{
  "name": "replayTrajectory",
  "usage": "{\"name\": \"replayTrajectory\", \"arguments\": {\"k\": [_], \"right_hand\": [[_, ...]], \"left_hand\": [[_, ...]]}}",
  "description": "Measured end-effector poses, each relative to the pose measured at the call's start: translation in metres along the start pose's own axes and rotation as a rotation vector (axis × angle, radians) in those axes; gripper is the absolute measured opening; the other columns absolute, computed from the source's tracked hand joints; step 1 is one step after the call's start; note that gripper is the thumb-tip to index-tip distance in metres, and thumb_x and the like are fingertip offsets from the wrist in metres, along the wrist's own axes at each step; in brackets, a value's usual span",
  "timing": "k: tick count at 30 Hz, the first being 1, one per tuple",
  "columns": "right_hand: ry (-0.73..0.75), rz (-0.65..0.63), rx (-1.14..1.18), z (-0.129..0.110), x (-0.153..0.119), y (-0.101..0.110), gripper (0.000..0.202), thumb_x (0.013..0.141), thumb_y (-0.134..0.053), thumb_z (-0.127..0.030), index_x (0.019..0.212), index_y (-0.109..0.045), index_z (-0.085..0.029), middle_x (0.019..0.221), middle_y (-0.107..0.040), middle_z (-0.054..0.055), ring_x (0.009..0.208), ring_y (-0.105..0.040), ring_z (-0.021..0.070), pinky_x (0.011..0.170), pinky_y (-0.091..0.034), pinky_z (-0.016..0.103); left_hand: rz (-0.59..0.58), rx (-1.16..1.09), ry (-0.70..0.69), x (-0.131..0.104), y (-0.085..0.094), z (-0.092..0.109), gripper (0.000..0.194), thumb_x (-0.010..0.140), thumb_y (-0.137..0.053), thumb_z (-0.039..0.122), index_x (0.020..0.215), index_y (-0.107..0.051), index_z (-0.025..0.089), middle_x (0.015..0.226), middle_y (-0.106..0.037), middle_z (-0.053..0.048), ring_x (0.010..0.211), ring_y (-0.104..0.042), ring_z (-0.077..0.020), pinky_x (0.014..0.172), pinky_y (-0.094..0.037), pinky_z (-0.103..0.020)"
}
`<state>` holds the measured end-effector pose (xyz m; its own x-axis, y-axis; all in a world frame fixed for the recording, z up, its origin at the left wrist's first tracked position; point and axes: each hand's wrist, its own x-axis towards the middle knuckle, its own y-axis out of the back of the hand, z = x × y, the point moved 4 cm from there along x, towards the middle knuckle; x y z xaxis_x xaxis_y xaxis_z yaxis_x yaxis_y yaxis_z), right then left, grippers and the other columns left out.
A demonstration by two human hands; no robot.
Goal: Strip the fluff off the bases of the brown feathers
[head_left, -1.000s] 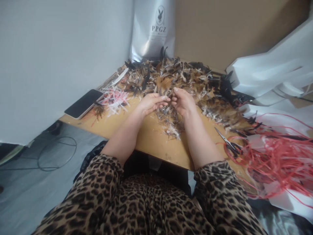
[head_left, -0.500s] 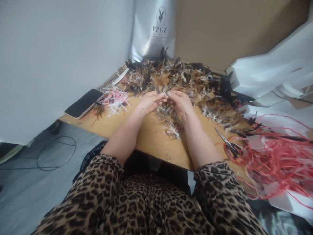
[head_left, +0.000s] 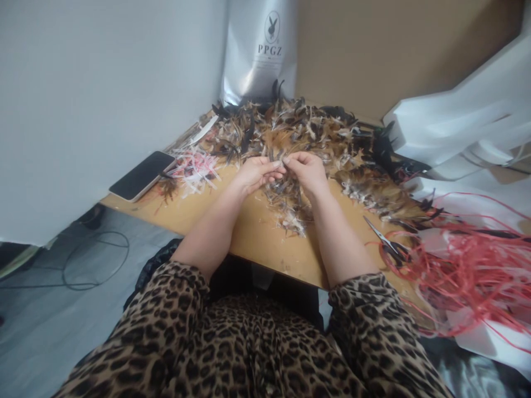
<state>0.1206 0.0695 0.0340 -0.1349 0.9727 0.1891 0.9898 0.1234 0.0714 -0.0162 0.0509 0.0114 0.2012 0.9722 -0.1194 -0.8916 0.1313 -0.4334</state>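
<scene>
My left hand (head_left: 259, 173) and my right hand (head_left: 306, 170) meet over the middle of the table, thumbs and fingertips pinched almost together. Between them is a small tuft of brown feathers (head_left: 277, 145), its lower ends at my fingertips. Where this tuft stops and the heap behind it begins is hard to make out. A big pile of brown, black and whitish feathers (head_left: 332, 132) spreads just beyond my hands. Some loose feathers (head_left: 292, 218) lie below them, between my forearms.
On the wooden table (head_left: 265, 237), a phone (head_left: 142, 176) lies left beside pink and white strips (head_left: 194, 168). Scissors (head_left: 388, 242) rest at right, near tangled red strings (head_left: 477, 282). A silver bag (head_left: 259, 61) stands behind the pile. A cable (head_left: 95, 260) loops on the floor.
My right hand's fingers have shifted slightly and bent more at the pinch. An orange-brown feather that stuck out over my right fingers no longer shows there. Both forearms stay in place.
</scene>
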Motion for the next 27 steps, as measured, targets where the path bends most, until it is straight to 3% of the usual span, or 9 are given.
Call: {"name": "replayTrajectory", "arguments": {"k": [7,16,22,27], "right_hand": [[0.065,0.01,-0.041,0.0,0.0,-0.001,0.018,0.065,-0.071,-0.033,0.067,-0.062,-0.017,0.061,-0.06,-0.003,0.055,-0.048,0.0076,0.056,-0.041,0.022],[-0.06,-0.009,0.065,-0.001,-0.003,-0.001,0.021,0.058,-0.076,-0.033,0.064,-0.063,-0.018,0.058,-0.058,-0.004,0.053,-0.045,0.0069,0.05,-0.037,0.02],[-0.058,-0.011,0.105,-0.001,-0.004,-0.002,0.021,0.057,-0.078,-0.031,0.066,-0.065,-0.017,0.06,-0.06,-0.003,0.054,-0.047,0.0065,0.052,-0.038,0.02],[-0.017,0.009,-0.002,0.0,-0.003,-0.001,0.02,0.063,-0.073,-0.033,0.073,-0.067,-0.017,0.062,-0.061,-0.003,0.056,-0.048,0.0081,0.057,-0.041,0.023]], "left_hand": [[-0.033,-0.004,0.016,-0.001,-0.003,0.001,0.01,0.08,-0.064,0.01,0.072,-0.065,0.004,0.066,-0.069,-0.006,0.051,-0.062,-0.005,0.048,-0.046,-0.012],[-0.012,0.004,0.033,0.0,-0.002,-0.001,0.011,0.077,-0.067,0.009,0.068,-0.062,0.005,0.064,-0.068,-0.006,0.049,-0.06,-0.0039,0.051,-0.047,-0.013],[-0.008,0.025,0.033,-0.002,-0.002,0.001,0.014,0.077,-0.067,0.009,0.065,-0.061,0.006,0.06,-0.066,-0.005,0.047,-0.058,-0.0042,0.05,-0.045,-0.013],[0.134,-0.077,-0.113,0.0,0.011,0.015,0.009,0.078,-0.067,0.013,0.073,-0.063,0.008,0.068,-0.069,-0.004,0.055,-0.061,-0.0036,0.052,-0.045,-0.011]]}}
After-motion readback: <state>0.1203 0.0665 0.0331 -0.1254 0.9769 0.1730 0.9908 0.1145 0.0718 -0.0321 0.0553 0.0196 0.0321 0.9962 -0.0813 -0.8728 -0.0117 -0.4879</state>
